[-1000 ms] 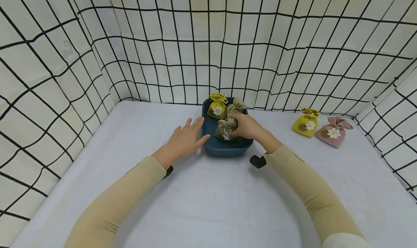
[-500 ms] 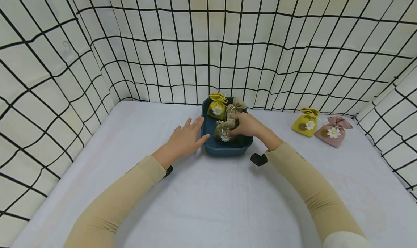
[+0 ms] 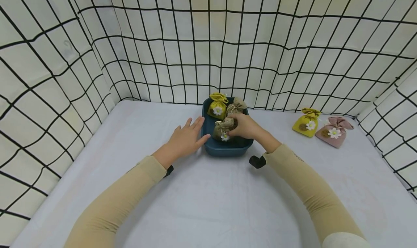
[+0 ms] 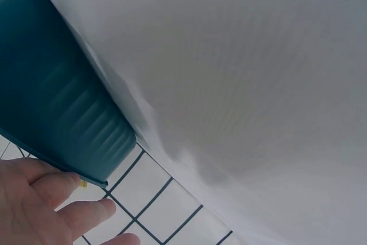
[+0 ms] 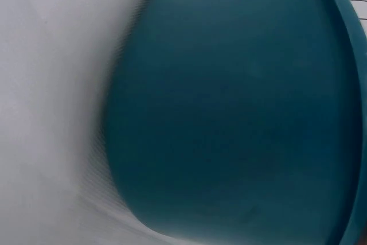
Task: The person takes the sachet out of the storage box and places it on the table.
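As R fingers (image 3: 236, 118) grip pouch (image 3: 222, 130), tub's (image 3: 224, 152) L rim's (image 3: 203, 109) near; gap btwn.

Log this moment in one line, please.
Right hand: grips olive pouch inside blue bin; left hand: at bin's rim; outside bin: yellow pouch, pink pouch

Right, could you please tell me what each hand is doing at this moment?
Left hand: open, fingers spread, at the left side of the bin.
Right hand: closed, holding the front bag in the bin.
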A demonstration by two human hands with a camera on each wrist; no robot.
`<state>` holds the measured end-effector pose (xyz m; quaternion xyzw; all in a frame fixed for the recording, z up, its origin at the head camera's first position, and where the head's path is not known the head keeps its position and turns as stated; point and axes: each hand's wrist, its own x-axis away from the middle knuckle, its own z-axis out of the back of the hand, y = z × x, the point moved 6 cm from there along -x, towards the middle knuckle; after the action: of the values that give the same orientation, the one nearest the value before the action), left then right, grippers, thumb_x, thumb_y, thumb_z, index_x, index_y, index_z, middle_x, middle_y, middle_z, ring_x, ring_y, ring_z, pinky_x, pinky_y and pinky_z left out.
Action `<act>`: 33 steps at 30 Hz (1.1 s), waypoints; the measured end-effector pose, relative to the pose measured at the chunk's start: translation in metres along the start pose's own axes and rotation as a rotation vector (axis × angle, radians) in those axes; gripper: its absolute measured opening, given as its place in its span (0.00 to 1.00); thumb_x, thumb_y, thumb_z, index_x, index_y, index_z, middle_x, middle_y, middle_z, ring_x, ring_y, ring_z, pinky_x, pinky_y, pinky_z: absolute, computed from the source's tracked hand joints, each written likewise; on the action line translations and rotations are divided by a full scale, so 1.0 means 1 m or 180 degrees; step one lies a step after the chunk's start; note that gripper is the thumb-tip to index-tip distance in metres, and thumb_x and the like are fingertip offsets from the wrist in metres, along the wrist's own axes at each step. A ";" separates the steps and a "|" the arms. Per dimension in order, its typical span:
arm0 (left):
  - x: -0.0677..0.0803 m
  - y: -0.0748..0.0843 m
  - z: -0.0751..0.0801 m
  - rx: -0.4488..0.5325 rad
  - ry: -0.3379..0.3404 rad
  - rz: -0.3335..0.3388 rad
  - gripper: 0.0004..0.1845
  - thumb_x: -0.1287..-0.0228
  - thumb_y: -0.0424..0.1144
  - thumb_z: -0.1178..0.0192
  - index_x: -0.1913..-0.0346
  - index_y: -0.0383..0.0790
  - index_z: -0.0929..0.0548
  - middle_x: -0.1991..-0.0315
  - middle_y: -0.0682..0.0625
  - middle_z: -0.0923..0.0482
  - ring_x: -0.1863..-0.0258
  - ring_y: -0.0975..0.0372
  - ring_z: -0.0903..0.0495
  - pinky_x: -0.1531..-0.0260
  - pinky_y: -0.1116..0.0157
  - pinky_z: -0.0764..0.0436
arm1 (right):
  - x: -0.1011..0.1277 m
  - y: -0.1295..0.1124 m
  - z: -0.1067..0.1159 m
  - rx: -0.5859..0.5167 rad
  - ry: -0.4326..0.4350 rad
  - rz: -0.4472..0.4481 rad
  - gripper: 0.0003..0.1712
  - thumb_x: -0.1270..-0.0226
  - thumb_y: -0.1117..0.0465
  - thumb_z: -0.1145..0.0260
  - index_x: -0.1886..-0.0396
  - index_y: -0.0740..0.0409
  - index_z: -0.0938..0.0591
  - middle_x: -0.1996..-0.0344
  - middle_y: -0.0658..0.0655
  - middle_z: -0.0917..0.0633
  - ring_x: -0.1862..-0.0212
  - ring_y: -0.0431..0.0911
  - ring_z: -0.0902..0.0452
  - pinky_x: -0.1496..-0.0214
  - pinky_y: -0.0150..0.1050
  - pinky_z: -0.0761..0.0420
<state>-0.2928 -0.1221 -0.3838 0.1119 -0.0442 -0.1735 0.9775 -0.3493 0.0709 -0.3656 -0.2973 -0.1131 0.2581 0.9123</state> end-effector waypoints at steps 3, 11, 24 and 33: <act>0.000 0.000 0.000 -0.0004 -0.0001 0.0001 0.43 0.20 0.63 0.57 0.16 0.40 0.55 0.18 0.46 0.54 0.20 0.43 0.55 0.30 0.34 0.45 | 0.002 0.000 0.000 -0.0062 0.0054 0.0095 0.35 0.38 0.64 0.24 0.32 0.67 0.24 0.56 0.60 0.15 0.57 0.50 0.20 0.54 0.45 0.20; 0.000 0.001 0.000 0.0022 0.0013 -0.0014 0.43 0.20 0.62 0.56 0.17 0.39 0.54 0.18 0.45 0.53 0.20 0.42 0.54 0.31 0.34 0.44 | 0.006 0.000 0.000 -0.0187 0.0169 0.0278 0.24 0.37 0.66 0.25 0.42 0.66 0.19 0.58 0.60 0.14 0.55 0.51 0.18 0.52 0.47 0.18; 0.001 0.000 0.000 0.0016 0.0015 0.0007 0.43 0.20 0.63 0.56 0.16 0.40 0.54 0.18 0.46 0.53 0.20 0.43 0.54 0.30 0.34 0.45 | 0.013 0.002 0.011 -0.0388 0.0364 0.0103 0.15 0.34 0.62 0.27 0.50 0.64 0.16 0.57 0.61 0.13 0.52 0.54 0.16 0.50 0.49 0.17; 0.000 0.000 0.000 -0.0009 0.0028 0.0003 0.43 0.20 0.62 0.55 0.17 0.39 0.54 0.18 0.45 0.53 0.20 0.42 0.54 0.31 0.34 0.44 | 0.024 -0.002 0.025 -0.0568 0.0520 -0.0015 0.19 0.32 0.61 0.29 0.45 0.64 0.18 0.49 0.64 0.15 0.45 0.57 0.19 0.45 0.51 0.18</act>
<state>-0.2925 -0.1225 -0.3838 0.1113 -0.0397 -0.1726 0.9779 -0.3369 0.0948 -0.3431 -0.3971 -0.0616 0.2198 0.8889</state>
